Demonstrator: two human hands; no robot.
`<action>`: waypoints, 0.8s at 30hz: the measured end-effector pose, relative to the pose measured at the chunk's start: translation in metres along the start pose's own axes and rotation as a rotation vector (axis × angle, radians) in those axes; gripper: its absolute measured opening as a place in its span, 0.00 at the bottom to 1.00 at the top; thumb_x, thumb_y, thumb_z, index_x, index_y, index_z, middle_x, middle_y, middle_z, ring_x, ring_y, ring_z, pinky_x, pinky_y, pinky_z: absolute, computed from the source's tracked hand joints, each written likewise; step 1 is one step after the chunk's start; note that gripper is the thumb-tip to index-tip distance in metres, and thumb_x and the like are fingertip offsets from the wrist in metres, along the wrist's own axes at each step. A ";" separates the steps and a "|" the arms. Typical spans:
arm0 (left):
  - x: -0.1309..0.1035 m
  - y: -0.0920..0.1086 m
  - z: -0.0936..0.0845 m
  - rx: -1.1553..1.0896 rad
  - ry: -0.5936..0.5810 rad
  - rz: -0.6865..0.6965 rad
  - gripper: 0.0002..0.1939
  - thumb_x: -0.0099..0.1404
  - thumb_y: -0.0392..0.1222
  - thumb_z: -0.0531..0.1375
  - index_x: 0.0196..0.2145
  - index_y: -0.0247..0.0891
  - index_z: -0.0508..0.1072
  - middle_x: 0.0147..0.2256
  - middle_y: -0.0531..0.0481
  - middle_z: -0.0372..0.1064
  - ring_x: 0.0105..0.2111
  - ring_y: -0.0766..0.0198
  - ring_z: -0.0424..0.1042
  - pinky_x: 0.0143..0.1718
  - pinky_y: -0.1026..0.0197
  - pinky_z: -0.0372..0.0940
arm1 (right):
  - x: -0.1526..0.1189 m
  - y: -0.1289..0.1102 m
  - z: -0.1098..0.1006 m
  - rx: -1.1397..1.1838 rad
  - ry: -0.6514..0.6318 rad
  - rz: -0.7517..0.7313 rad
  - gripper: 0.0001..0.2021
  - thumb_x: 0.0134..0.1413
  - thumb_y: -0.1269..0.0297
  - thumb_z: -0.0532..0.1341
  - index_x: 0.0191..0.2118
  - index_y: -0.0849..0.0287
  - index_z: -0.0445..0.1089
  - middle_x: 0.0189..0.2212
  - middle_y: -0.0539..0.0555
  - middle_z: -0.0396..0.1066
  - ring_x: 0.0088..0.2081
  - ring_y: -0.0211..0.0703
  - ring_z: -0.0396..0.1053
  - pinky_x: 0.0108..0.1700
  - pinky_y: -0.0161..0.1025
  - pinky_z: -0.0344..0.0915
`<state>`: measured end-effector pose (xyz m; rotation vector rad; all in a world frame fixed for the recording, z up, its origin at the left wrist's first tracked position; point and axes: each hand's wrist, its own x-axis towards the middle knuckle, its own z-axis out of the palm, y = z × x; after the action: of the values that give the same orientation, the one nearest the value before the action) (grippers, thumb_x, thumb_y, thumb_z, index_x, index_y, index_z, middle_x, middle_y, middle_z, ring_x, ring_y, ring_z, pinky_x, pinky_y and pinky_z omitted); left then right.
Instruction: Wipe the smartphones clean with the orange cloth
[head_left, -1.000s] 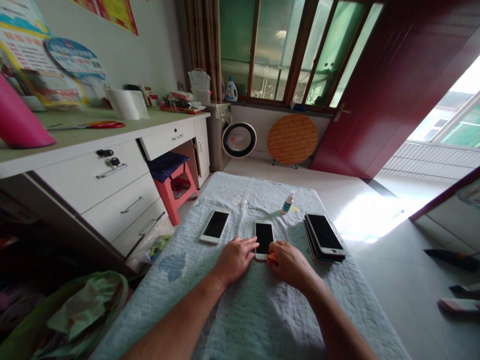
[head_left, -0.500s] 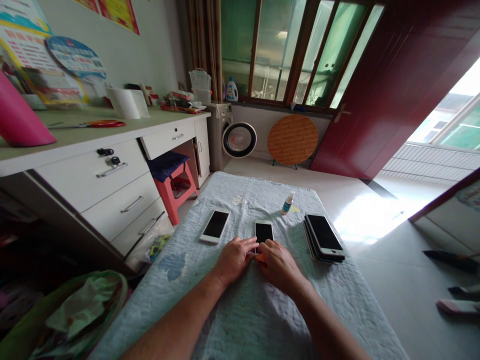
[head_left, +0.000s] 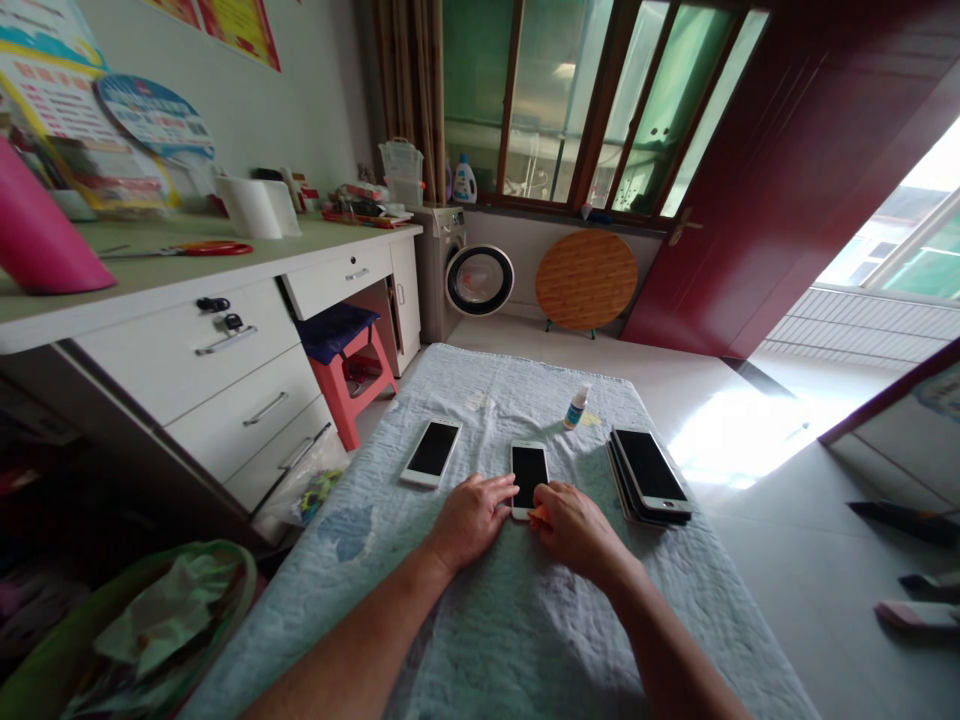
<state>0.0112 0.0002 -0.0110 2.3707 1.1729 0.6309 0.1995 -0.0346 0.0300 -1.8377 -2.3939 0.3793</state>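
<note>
A white phone with a dark screen [head_left: 529, 468] lies face up on the quilted cloth [head_left: 480, 400]. My left hand [head_left: 474, 512] rests at its left edge, fingertips touching it and nothing visible held. Pinched in my right hand [head_left: 574, 525] is a small orange cloth [head_left: 537, 514], pressed at the phone's lower right corner. Another white phone [head_left: 432, 452] lies to the left. At the right, a white phone [head_left: 649, 468] tops a stack of phones. Behind stands a small spray bottle [head_left: 576, 408].
A desk [head_left: 352, 242] with scissors [head_left: 214, 248] and a paper roll [head_left: 262, 208] runs along the left. A red stool [head_left: 346, 380] stands beside it, and a green bin [head_left: 244, 580] is at the lower left. Slippers lie on the floor at the right.
My right hand has shifted a little to the right with the orange cloth, uncovering more of the middle phone's lower part. My left hand has hardly moved.
</note>
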 end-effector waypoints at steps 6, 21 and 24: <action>0.000 0.000 0.002 0.005 0.010 0.005 0.16 0.64 0.34 0.59 0.50 0.44 0.75 0.56 0.52 0.68 0.52 0.58 0.69 0.57 0.54 0.61 | -0.002 0.006 -0.004 0.008 -0.024 0.030 0.02 0.54 0.68 0.56 0.32 0.58 0.65 0.32 0.53 0.70 0.34 0.40 0.65 0.36 0.36 0.50; -0.001 0.001 -0.002 0.000 -0.020 0.005 0.15 0.68 0.42 0.56 0.51 0.43 0.74 0.57 0.51 0.67 0.52 0.56 0.69 0.56 0.53 0.61 | 0.002 -0.014 0.006 -0.001 0.057 -0.040 0.03 0.56 0.69 0.55 0.33 0.58 0.65 0.33 0.53 0.69 0.35 0.41 0.65 0.37 0.35 0.53; -0.001 0.000 -0.001 0.002 -0.019 0.009 0.15 0.68 0.42 0.56 0.51 0.43 0.74 0.57 0.50 0.67 0.52 0.55 0.69 0.56 0.53 0.62 | 0.002 -0.013 0.006 0.009 0.063 -0.050 0.03 0.56 0.68 0.55 0.33 0.58 0.65 0.33 0.53 0.69 0.36 0.41 0.65 0.38 0.35 0.54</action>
<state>0.0097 -0.0002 -0.0102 2.3801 1.1565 0.6095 0.1853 -0.0365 0.0269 -1.7556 -2.3869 0.3221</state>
